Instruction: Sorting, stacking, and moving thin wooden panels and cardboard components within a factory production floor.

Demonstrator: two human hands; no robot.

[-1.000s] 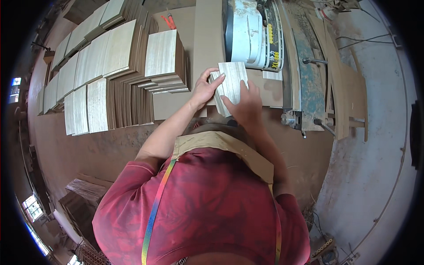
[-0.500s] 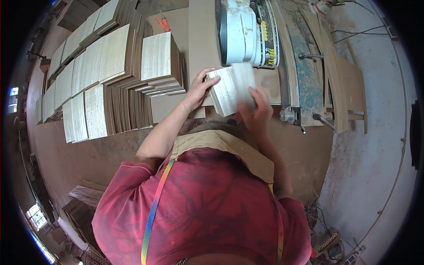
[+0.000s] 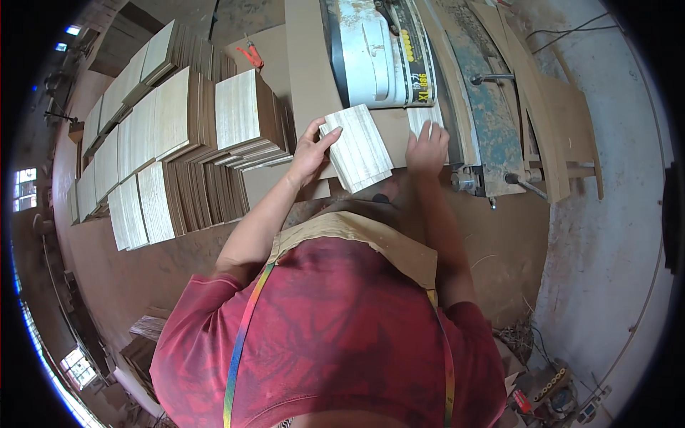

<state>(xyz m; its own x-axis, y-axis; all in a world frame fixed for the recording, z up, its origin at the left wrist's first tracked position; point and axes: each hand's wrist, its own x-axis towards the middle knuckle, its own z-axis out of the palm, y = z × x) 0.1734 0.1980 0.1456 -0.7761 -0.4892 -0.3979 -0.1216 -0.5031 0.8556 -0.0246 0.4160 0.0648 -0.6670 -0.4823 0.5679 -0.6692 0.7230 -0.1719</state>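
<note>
On the brown bench (image 3: 307,64), pale veneer stack (image 3: 360,150) in left hand (image 3: 310,153); right hand (image 3: 427,148) flat beside.

The left hand (image 3: 308,151) grips the left edge of a pale wood stack (image 3: 359,148), thumb on top, holding it tilted over the brown bench (image 3: 300,64). The right hand (image 3: 427,148) lies flat, fingers spread, on a single pale sheet (image 3: 421,118) just beside the stack, at the foot of a white-and-blue machine (image 3: 374,50). More piles (image 3: 178,135) of the same sheets stand to the left, some fanned. A red clamp (image 3: 250,55), probably, lies behind them.
</note>
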